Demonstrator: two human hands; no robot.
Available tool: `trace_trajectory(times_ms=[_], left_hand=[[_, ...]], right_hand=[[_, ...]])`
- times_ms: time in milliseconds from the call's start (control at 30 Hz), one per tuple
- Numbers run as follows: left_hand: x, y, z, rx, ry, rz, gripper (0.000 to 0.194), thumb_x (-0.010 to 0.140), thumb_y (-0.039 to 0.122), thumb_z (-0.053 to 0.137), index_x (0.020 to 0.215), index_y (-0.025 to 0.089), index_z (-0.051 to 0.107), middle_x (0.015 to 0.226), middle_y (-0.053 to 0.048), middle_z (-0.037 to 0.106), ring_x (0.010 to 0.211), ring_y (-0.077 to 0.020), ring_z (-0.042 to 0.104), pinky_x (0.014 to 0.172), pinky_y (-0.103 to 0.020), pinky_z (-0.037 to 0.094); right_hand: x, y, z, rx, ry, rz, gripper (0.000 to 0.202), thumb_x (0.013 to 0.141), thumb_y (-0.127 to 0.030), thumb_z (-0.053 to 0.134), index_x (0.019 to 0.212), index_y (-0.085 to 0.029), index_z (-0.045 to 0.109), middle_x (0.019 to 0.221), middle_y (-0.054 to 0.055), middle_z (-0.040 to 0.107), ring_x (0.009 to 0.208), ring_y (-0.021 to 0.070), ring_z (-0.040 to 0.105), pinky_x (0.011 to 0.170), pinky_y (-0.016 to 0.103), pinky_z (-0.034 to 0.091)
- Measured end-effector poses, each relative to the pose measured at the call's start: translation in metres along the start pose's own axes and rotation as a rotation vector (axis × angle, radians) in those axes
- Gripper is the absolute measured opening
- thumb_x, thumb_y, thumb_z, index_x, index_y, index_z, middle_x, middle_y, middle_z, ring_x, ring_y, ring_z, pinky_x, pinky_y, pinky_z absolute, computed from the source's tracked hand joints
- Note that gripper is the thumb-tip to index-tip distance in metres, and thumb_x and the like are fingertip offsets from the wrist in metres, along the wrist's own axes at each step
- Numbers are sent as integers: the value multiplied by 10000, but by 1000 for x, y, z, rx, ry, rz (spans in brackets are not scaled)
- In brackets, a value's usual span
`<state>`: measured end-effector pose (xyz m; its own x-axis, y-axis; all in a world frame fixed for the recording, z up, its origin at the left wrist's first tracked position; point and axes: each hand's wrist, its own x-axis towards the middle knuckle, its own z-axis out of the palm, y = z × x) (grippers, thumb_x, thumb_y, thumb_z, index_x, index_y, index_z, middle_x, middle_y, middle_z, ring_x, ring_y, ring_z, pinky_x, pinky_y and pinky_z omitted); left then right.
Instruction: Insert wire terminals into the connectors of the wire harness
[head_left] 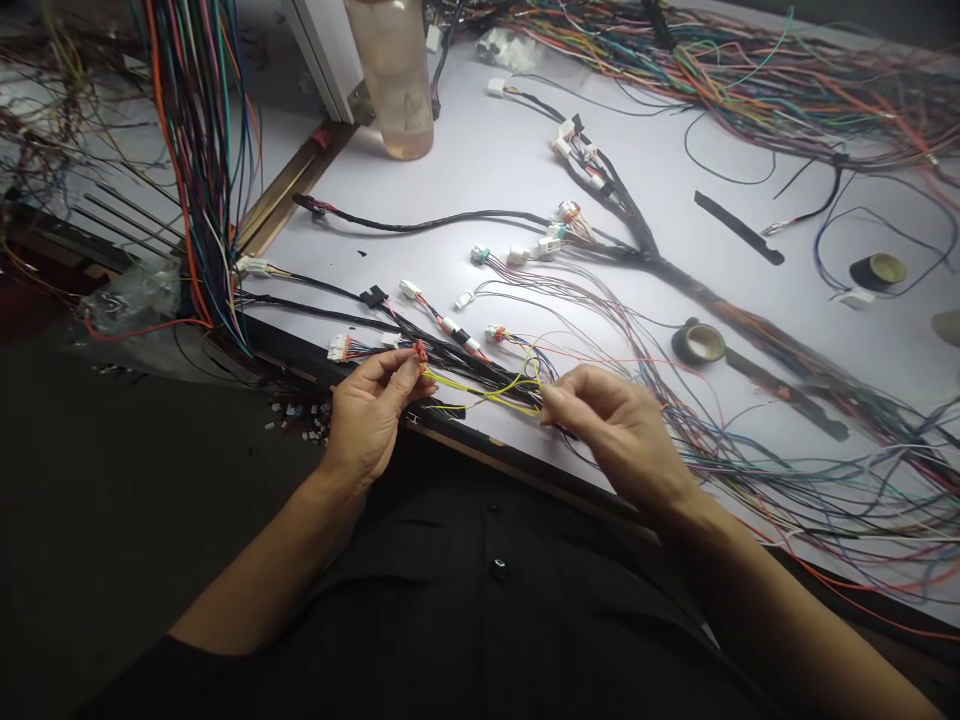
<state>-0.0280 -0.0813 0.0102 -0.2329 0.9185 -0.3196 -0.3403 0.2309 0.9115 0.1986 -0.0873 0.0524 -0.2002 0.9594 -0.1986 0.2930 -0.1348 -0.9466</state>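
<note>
Near the front edge of the table, my left hand (371, 410) pinches a small orange-red connector (421, 352) between thumb and fingers. Yellow wires (480, 390) run from it to the right. My right hand (611, 425) is closed in a pinch on those yellow wires. Under and behind them lies a black-taped wire bundle (495, 372). Close to my left hand rests a white-and-orange connector (340, 348). Another connector, white and orange (495, 334), sits just behind the yellow wires, with thin coloured wires leading off it.
A bottle of liquid (394, 80) stands at the back left. Black tape rolls (699, 343) lie to the right. A thick taped harness (697, 290) crosses the table. Loose wires (750, 90) heap at the back, and a wire bunch (199, 150) hangs at left.
</note>
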Motion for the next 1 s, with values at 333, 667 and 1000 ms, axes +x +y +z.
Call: trace_trajectory(times_ms=[333,667,1000], left_hand=[[-2,-3,1,20,9,44,237,686,280,816,880,171,736,787,6,690,663,-93,653,709,-240,588],[-1,-5,-2,126,-15,132,187,739,287,775,889,181,738,809,-1,686,695,-100,654,698,-237,586],[-1,-9,-11,227,-40,131,201,770,304,747,935,192,724,847,-1,681,702,-110,672,718,-244,571]], right_hand=[[-5,0,-1,-168,350,-7,199,896,-362,581,805,-204,659,710,17,688,572,121,550,594,261,455],[-12,5,0,-356,-54,68,211,850,-395,619,866,-196,688,541,-32,567,503,107,496,522,237,362],[-7,19,-6,-190,378,25,271,880,-375,578,694,-181,610,551,-15,586,482,94,507,519,230,427]])
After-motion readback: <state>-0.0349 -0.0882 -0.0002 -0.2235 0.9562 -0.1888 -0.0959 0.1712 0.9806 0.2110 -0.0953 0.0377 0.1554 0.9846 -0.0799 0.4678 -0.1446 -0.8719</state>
